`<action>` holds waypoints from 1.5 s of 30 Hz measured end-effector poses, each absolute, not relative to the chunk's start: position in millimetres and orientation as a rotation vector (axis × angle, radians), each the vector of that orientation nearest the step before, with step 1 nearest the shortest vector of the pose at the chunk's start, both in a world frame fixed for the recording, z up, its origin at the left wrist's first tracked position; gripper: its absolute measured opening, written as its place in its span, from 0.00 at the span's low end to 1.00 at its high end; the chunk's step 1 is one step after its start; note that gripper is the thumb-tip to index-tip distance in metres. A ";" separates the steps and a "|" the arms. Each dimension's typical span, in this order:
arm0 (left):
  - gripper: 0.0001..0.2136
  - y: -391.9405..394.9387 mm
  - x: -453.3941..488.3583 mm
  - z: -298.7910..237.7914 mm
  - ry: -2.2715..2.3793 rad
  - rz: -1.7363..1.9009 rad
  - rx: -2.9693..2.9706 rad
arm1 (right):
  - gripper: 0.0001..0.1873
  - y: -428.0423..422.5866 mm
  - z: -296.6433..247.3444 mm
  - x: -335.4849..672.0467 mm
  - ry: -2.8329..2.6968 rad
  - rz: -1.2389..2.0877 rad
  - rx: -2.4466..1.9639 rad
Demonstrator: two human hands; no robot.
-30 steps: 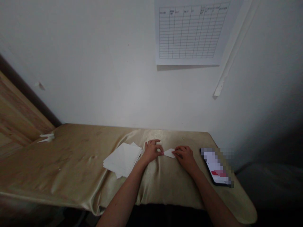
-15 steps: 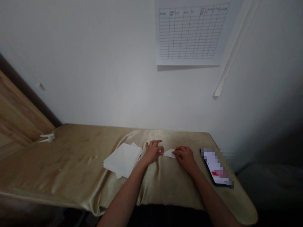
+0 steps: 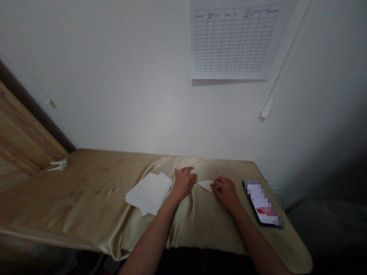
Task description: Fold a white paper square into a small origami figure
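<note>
We face a plain, pale wall [image 3: 114,84] in dim light that fades into deep shadow at the right. High up hangs a printed sheet [image 3: 232,42] with a grid, beside a slanting white strip [image 3: 287,61]. Below, wrinkled, shiny gold cloth [image 3: 91,202] covers the long surface [image 3: 275,248]. Wooden boards [image 3: 21,133] stand at the left.

On our draped table [image 3: 94,194], we see sheets [image 3: 149,193] centred. Toward three o'clock lie kite-shaped paper [image 3: 205,185] and phone [image 3: 259,200]; ten, scraps [image 3: 60,164].
</note>
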State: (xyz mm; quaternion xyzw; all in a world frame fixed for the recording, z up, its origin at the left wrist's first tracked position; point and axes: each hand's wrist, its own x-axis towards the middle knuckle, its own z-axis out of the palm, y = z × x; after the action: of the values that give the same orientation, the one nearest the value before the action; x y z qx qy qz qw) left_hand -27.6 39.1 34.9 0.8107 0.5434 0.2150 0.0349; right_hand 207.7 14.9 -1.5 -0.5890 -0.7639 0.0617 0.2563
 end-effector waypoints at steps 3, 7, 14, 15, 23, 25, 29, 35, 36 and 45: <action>0.05 36.1 -27.6 38.7 1.645 0.761 2.461 | 0.08 13.3 -0.6 207.8 -2.035 0.134 -1.651; 0.09 28.1 -22.5 40.7 1.579 0.840 2.513 | 0.08 10.4 1.4 207.2 -1.981 0.056 -1.727; 0.06 24.5 -15.5 37.3 1.572 0.760 2.517 | 0.09 8.3 5.2 205.3 -1.937 0.054 -1.804; 0.05 25.7 -16.0 36.1 1.590 0.751 2.485 | 0.09 8.3 5.5 205.1 -1.936 0.060 -1.808; 0.03 39.8 -19.1 26.4 1.804 0.696 2.151 | 0.08 9.7 2.8 205.5 -1.944 0.069 -1.804; 0.03 41.1 -18.4 26.2 1.816 0.660 2.112 | 0.08 10.4 0.8 205.8 -1.943 0.066 -1.800; 0.04 40.5 -16.7 26.1 1.831 0.634 2.096 | 0.09 11.3 -2.1 206.7 -1.942 0.060 -1.781; 0.05 40.8 -14.5 24.8 1.875 0.620 2.076 | 0.09 11.7 -1.8 207.3 -1.950 0.073 -1.783; 0.05 41.0 -14.4 25.1 1.877 0.617 2.078 | 0.09 11.8 -1.5 207.2 -1.947 0.077 -1.787; 0.05 42.5 -20.5 29.7 1.825 0.596 2.116 | 0.09 12.8 -3.0 207.8 -1.957 0.083 -1.770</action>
State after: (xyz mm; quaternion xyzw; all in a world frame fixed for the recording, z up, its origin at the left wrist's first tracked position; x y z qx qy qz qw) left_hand -20.5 42.5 29.7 0.7332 0.6323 0.2066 0.1415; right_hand 207.8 12.8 -3.0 -0.6496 -0.7180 0.0303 0.2482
